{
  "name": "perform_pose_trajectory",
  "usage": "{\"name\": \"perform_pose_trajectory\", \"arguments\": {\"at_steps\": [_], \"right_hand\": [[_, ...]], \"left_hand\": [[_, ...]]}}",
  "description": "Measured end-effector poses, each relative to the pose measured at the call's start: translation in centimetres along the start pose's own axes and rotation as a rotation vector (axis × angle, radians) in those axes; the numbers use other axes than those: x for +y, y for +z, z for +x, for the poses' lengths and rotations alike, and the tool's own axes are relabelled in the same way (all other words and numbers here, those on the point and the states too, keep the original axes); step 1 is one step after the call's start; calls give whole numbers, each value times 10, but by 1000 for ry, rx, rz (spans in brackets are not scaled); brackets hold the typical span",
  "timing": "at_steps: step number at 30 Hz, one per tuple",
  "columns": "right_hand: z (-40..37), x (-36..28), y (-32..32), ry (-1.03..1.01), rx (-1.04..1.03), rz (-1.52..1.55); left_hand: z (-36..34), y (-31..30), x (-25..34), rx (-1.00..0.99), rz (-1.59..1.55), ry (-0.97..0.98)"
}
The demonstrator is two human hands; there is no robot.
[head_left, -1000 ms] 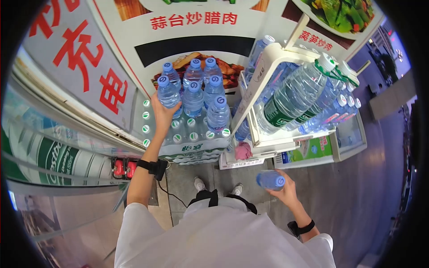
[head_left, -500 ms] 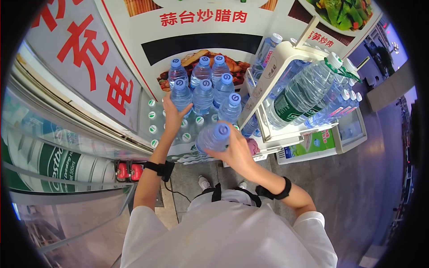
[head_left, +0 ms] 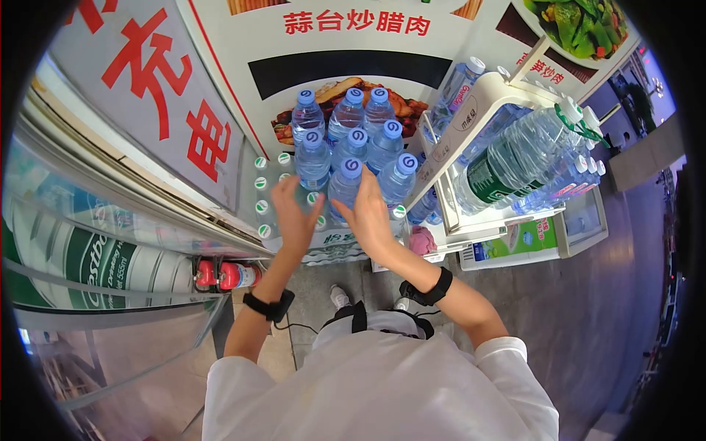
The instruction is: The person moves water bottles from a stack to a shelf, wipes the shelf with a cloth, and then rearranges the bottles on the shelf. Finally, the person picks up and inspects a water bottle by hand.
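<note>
Seating the clear plastic blue-capped water bottle (head_left: 344, 184) upright at the front of the standing bottle cluster (head_left: 357, 140) atop the shrink-wrapped green-capped pack (head_left: 334, 240), right hand (head_left: 370, 217) wrapped round it, left hand (head_left: 294, 213) spread open alongside; best held vertical, base flat, before letting go.

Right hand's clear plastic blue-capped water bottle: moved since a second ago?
Yes: the water bottle rose from hip level onto the green-capped bottle packs, beside the standing bottles.

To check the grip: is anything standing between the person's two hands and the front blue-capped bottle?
Nothing visible. The right hand lies against the front bottle; the open left hand is close beside its other side, with a bare gap. The other bottles stand behind it.
</note>
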State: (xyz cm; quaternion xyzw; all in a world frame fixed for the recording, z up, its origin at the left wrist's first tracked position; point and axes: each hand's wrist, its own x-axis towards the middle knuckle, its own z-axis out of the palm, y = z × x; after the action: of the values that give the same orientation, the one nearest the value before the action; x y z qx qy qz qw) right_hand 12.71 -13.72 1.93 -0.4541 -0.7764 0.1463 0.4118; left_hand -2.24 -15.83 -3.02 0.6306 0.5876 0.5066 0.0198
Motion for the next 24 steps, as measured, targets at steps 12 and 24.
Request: {"name": "perform_pose_trajectory", "arguments": {"at_steps": [12, 24], "right_hand": [[-6, 0, 5, 12, 29, -41], [-62, 33, -126, -431, -132, 188]], "left_hand": [[-24, 45, 24, -205, -63, -259], [-27, 62, 47, -152, 45, -233]]}}
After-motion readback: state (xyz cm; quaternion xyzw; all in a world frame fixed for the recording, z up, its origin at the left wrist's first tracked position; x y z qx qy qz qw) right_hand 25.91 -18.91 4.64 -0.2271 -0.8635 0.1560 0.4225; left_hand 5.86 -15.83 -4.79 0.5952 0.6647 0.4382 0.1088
